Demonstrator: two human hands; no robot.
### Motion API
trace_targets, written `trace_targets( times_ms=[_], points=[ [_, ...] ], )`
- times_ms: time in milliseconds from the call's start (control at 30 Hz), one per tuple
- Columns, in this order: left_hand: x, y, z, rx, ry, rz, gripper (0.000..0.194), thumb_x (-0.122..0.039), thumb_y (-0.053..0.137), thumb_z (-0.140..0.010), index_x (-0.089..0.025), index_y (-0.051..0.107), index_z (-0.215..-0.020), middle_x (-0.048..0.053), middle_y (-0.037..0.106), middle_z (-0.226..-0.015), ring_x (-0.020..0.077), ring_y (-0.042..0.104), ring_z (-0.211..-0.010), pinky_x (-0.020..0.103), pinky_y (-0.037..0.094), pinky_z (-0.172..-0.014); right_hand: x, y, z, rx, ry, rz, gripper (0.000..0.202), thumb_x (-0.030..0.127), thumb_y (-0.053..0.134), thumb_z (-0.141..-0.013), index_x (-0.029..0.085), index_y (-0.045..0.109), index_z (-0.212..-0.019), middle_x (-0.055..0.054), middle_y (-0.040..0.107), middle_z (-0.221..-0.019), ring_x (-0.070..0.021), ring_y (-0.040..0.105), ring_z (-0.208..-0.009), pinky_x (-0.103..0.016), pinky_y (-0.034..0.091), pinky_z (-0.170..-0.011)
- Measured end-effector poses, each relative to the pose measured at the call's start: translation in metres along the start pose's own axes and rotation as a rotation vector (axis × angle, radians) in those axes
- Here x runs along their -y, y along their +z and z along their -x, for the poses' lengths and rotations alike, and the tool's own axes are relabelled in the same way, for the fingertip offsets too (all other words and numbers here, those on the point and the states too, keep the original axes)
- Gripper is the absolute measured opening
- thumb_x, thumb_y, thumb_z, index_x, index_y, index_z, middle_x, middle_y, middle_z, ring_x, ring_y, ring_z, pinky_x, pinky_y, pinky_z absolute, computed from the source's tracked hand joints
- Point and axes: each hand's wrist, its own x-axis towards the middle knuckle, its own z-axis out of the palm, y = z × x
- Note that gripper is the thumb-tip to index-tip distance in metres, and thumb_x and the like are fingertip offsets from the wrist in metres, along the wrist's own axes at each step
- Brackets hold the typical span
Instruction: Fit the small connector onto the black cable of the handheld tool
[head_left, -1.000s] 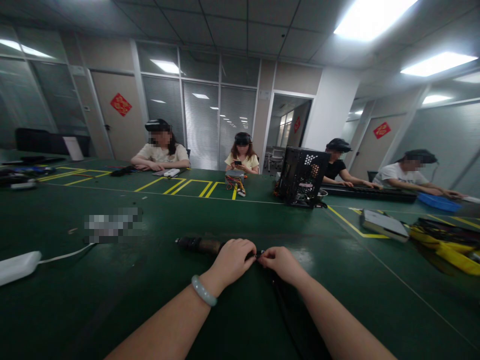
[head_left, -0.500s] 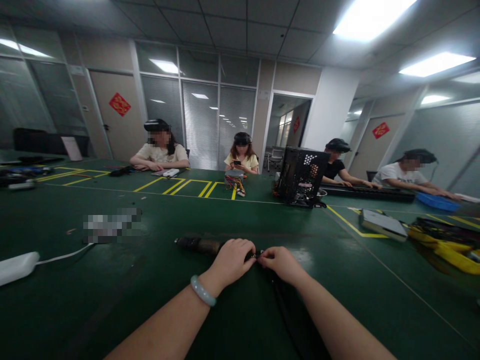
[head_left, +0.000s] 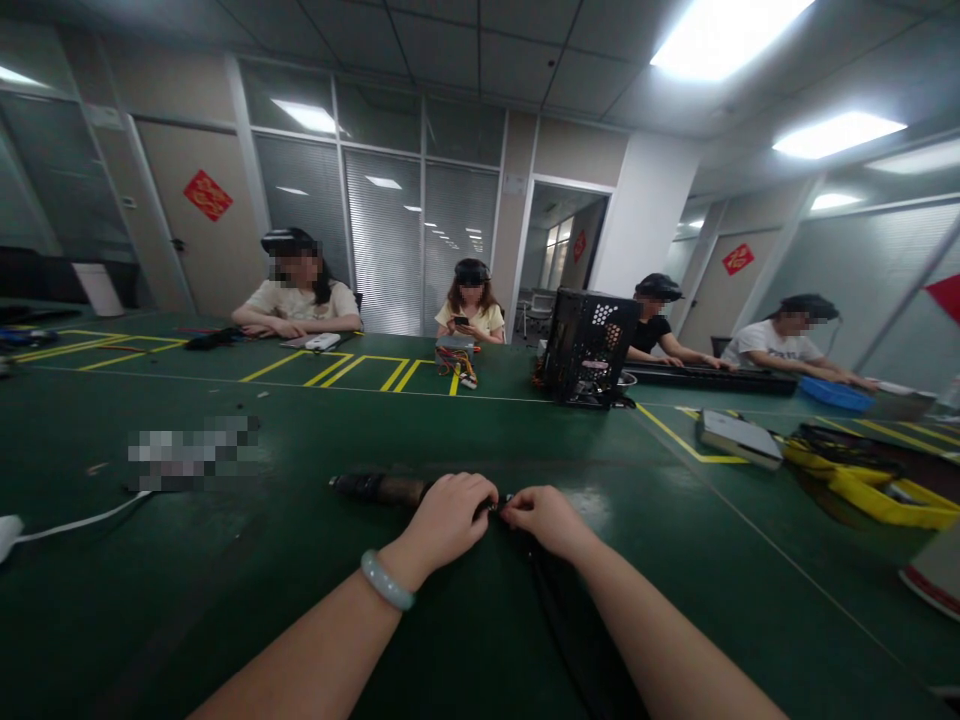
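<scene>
Left hand point(head_left: 450, 515) grasps the dark cylindrical tool point(head_left: 379, 488), which extends leftward; right hand point(head_left: 551, 520) pinches its right end, detail indistinct. Right of grip: yellow bin point(head_left: 892, 510), grey item inside; farther off, blue tray point(head_left: 832, 393), contents unclear.

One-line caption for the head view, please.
Left hand steadies a dark cylindrical tool as the right hand pinches near its end, on a green table.
</scene>
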Motion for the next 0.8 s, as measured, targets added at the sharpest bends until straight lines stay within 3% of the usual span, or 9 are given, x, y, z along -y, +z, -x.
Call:
trace_targets(
  times_ms=[333, 800],
  points=[
    [0.0024, 0.0035, -0.0021, 0.007, -0.029, -0.016, 0.012, -0.027, 0.058, -0.087, -0.024, 0.059, -0.098, 0.0, 0.063, -0.101, 0.0204, 0.057, -0.095, 0.034, 0.041, -0.082, 0.0021, -0.0001, 0.0004, -0.012, 0.008, -0.01, 0.015, 0.031, 0.065, -0.079, 0.019, 0.075, -0.079, -0.001, 0.072, -0.073, -0.0128, 0.062, -0.065, -0.02, 0.038, -0.057],
    [0.0019, -0.001, -0.0009, 0.033, -0.016, -0.004, 0.02, -0.019, 0.051, -0.087, -0.027, 0.058, -0.104, -0.001, 0.062, -0.107, 0.0189, 0.057, -0.098, 0.034, 0.042, -0.086, -0.0014, 0.0008, -0.0008, -0.008, 0.0, -0.017, 0.017, 0.032, 0.065, -0.08, 0.018, 0.075, -0.081, -0.001, 0.073, -0.074, -0.0135, 0.063, -0.066, -0.02, 0.038, -0.056]
  ],
)
